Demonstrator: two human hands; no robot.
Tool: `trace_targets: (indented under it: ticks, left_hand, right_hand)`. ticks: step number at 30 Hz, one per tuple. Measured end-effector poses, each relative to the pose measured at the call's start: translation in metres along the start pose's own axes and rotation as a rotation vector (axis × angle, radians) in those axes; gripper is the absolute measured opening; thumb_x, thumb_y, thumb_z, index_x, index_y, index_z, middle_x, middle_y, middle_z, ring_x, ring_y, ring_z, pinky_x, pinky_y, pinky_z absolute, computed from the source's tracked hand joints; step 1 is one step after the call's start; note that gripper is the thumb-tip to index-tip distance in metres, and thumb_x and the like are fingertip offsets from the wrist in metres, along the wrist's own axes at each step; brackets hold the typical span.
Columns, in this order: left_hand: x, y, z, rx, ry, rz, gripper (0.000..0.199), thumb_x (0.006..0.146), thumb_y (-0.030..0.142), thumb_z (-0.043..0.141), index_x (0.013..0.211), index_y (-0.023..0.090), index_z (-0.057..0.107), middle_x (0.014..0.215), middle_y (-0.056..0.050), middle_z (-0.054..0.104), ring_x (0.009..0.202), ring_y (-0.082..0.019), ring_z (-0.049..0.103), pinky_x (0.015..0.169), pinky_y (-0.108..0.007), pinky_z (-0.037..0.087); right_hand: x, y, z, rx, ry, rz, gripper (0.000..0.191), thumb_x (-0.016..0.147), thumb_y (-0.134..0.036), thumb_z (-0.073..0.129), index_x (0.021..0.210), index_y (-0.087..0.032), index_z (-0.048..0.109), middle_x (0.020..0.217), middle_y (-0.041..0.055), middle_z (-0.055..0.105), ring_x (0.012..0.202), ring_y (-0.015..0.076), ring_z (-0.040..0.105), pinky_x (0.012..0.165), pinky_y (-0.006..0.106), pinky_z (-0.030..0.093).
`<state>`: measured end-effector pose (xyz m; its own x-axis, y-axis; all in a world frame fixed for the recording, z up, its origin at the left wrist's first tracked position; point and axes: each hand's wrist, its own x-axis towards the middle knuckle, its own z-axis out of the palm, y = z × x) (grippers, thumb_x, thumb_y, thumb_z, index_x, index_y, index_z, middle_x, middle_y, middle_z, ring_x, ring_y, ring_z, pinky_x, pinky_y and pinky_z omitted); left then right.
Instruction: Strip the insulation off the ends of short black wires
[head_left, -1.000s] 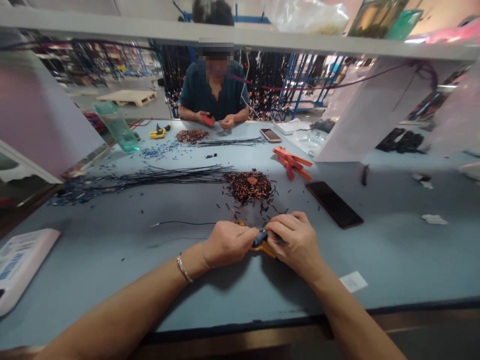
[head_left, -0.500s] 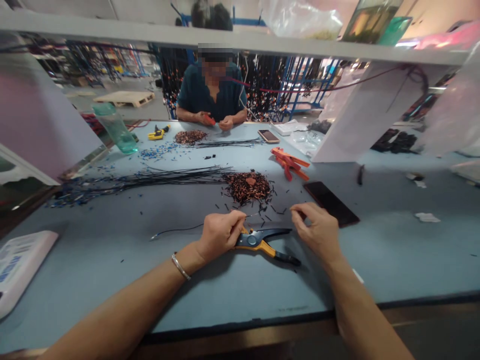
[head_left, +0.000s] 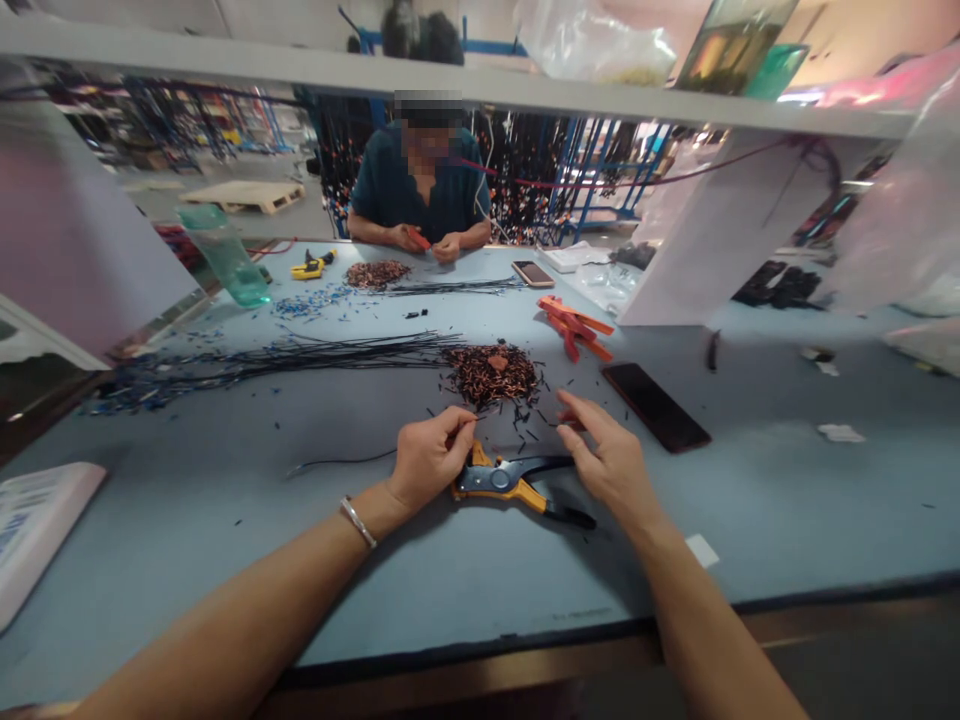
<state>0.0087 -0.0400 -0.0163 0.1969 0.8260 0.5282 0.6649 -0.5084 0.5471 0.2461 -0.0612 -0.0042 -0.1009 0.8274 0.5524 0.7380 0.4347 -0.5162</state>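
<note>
Thumb and fingers of my left hand point(head_left: 431, 458) are closed on a thin black wire point(head_left: 341, 461). The wire's tail trails left over the table, and a short end pokes out past my fingertips. Beneath and beside that hand lies a wire stripper point(head_left: 501, 481) with yellow and dark handles, which spread to the right. My right hand point(head_left: 609, 460) hovers near the upper handle's end, its thumb and index finger apart, with nothing visible between them. Just beyond both hands is a heap of short black and copper-coloured wire offcuts point(head_left: 491, 378), with loose pieces scattered around it.
A bundle of black wires point(head_left: 315, 352) stretches left from the heap. Right of it lie an orange-red hand tool point(head_left: 574, 325) and a dark phone point(head_left: 656, 405). A white box point(head_left: 45, 530) sits at left. Across the table a person point(head_left: 420, 190) holds a red tool.
My right thumb and index finger have spread apart, and that hand has shifted a little left. My left hand still grips the wire. The view has shifted slightly.
</note>
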Motion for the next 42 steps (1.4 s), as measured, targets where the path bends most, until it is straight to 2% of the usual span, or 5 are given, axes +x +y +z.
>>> trace_targets:
  ticks: [10,18,27,35,42]
  left_hand:
    - [0.004,-0.004,0.001,-0.035,0.016,-0.094,0.019,0.085,0.027,0.052,0.077,0.017,0.066,0.051,0.005,0.056,0.045,-0.008,0.048,0.05,-0.017,0.038]
    - [0.005,-0.003,-0.001,-0.038,0.005,-0.147,0.019,0.083,0.026,0.052,0.077,0.016,0.067,0.055,0.004,0.059,0.049,-0.009,0.05,0.052,-0.018,0.038]
    - [0.011,-0.005,-0.002,-0.206,0.028,-0.242,0.021,0.081,0.03,0.051,0.075,0.015,0.065,0.06,0.002,0.06,0.054,-0.011,0.051,0.055,-0.02,0.04]
    - [0.013,-0.003,-0.003,-0.274,0.073,-0.291,0.018,0.078,0.028,0.052,0.068,0.016,0.061,0.056,0.003,0.057,0.053,-0.01,0.048,0.054,-0.019,0.039]
    - [0.01,-0.002,-0.002,-0.277,0.066,-0.264,0.018,0.079,0.027,0.053,0.07,0.015,0.062,0.057,0.003,0.056,0.053,-0.01,0.046,0.054,-0.019,0.038]
  right_hand:
    - [-0.001,-0.005,-0.003,-0.019,-0.037,-0.019,0.018,0.085,-0.018,0.051,0.093,-0.018,0.067,0.095,0.0106,0.07,0.083,0.0237,0.067,0.077,0.038,0.054]
    - [-0.003,-0.018,-0.017,-0.071,-0.632,-0.227,0.067,0.071,-0.044,0.076,0.129,-0.018,0.054,0.125,0.0159,0.06,0.111,0.0337,0.053,0.091,0.051,0.045]
    - [-0.004,-0.03,-0.014,-0.022,-0.619,-0.097,0.046,0.063,-0.022,0.072,0.107,-0.013,0.064,0.105,0.0147,0.062,0.095,0.0302,0.056,0.083,0.045,0.048]
    - [-0.001,-0.014,-0.024,0.881,-0.539,0.528,0.045,0.068,-0.041,0.067,0.106,-0.016,0.065,0.095,0.0092,0.067,0.088,0.0275,0.062,0.08,0.04,0.05]
    - [-0.012,-0.023,-0.007,1.613,-0.617,0.684,0.043,0.068,-0.025,0.064,0.11,-0.015,0.066,0.099,0.011,0.069,0.085,0.0223,0.065,0.077,0.039,0.055]
